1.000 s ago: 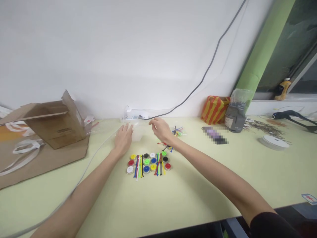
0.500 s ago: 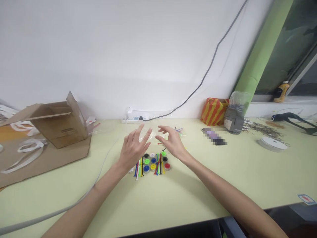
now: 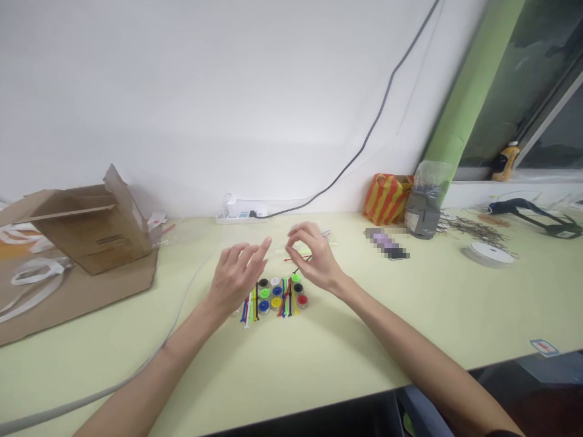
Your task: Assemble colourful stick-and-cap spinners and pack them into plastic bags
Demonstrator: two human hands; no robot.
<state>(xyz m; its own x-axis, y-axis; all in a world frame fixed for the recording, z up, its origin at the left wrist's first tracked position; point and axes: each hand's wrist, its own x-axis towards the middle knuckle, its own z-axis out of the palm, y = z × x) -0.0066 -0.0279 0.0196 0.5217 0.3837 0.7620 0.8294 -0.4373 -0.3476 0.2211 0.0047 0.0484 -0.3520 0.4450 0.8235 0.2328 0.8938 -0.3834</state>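
Observation:
My left hand [image 3: 239,276] hovers over the left part of a small group of parts, its index finger stretched out and the other fingers loosely bent, with nothing seen in it. To the right, my right hand [image 3: 316,255] is raised, thumb and index tips meeting in a ring; no object shows between them. Below the hands sit round discs with coloured centres, such as a yellow disc [image 3: 276,302] and a red disc [image 3: 302,300]. Thin coloured arrow-shaped plastic pieces [image 3: 290,300] lie among them in two bundles. A red arrow piece [image 3: 291,260] lies behind, partly hidden by my right hand.
An open cardboard box [image 3: 102,243] stands at the left, beside white strips [image 3: 39,273]. A power strip [image 3: 241,218] lies along the wall. A striped bag [image 3: 387,200], a grey plastic-wrapped container [image 3: 421,212], a phone-like blurred item [image 3: 387,243] and a white reel [image 3: 489,254] are right.
My right thumb and index finger have come together into a ring. The fingers of my left hand have bent a little more. The view has shifted slightly right.

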